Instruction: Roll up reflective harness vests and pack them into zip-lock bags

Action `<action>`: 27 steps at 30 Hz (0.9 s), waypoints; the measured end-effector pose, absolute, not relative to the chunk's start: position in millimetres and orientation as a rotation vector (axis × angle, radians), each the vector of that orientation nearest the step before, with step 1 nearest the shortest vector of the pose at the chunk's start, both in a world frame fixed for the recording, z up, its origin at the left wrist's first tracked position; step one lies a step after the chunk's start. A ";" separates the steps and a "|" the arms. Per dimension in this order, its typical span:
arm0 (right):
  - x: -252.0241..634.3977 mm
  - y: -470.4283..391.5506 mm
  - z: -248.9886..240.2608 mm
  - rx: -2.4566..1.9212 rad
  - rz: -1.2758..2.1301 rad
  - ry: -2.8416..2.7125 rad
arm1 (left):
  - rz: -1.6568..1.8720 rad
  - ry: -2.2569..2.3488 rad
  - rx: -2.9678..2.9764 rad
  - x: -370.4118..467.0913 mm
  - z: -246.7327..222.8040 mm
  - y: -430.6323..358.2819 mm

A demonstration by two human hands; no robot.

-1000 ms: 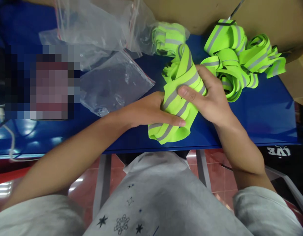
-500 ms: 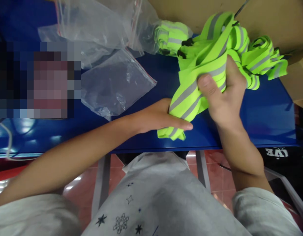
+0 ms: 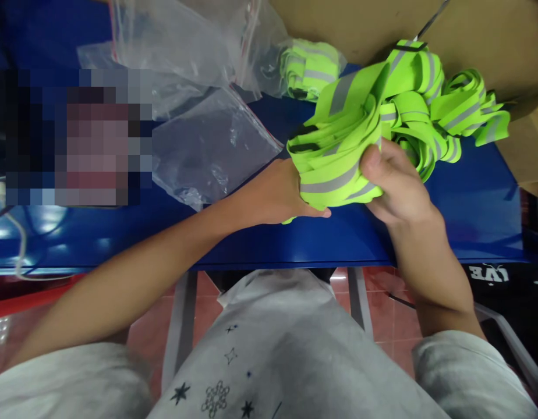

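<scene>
A bundle of neon-yellow reflective straps (image 3: 334, 174) with grey stripes is held between my two hands above the blue table (image 3: 260, 250). My right hand (image 3: 395, 180) grips its right side, thumb on top and fingers underneath. At the bundle's lower left, my left hand (image 3: 286, 192) is wrapped around the straps; most of its fingers are hidden beneath them. Black edging shows at the bundle's left end. Behind my right hand lies a loose heap of similar straps (image 3: 426, 116).
Clear zip bags (image 3: 216, 145) spread across the table left of the bundle. One bag holds a rolled strap bundle (image 3: 310, 67). A cardboard box (image 3: 482, 29) stands along the back. At the left, a blurred-out patch (image 3: 92, 145) sits beside a white cable (image 3: 22, 244).
My right hand has come down and nearer, folding the long straps over into a more compact bundle. My left hand has stayed at the lower left, now more covered by the straps.
</scene>
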State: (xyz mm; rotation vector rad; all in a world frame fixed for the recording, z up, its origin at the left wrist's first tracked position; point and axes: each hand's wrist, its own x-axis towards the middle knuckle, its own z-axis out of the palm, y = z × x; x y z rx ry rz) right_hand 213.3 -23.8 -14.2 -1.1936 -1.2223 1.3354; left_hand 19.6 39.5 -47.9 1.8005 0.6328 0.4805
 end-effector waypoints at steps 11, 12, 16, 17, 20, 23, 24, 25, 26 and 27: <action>213.7 -11.6 -27.7 -1.404 1.298 -1.188 | 0.441 0.593 1.880 17.5 -44.0 45.1; 213.9 -12.0 -28.1 -1.407 1.298 -1.176 | 0.441 0.557 1.855 16.3 -43.0 46.4; 214.1 -13.2 -31.5 -1.406 1.286 -1.139 | 0.469 0.492 1.919 13.0 -41.5 51.4; 213.5 -13.2 -33.2 -1.410 1.270 -1.142 | 0.463 0.538 1.975 12.8 -42.3 52.6; 210.2 -12.1 -39.4 -1.394 1.253 -1.118 | 0.447 0.764 2.113 13.1 -45.9 54.1; 209.0 -9.9 -44.0 -1.370 1.307 -1.094 | 0.505 0.894 2.145 13.2 -43.7 50.9; 209.5 -9.1 -44.8 -1.376 1.324 -1.094 | 0.558 0.897 2.145 12.8 -40.1 48.8; 210.5 -8.5 -45.1 -1.379 1.344 -1.092 | 0.637 0.888 2.137 12.0 -35.0 46.5; 211.7 -8.2 -45.0 -1.372 1.371 -1.076 | 0.724 0.868 2.105 11.0 -28.8 44.1; 212.7 -8.3 -44.4 -1.356 1.419 -1.044 | 0.788 0.839 2.049 9.9 -22.0 41.9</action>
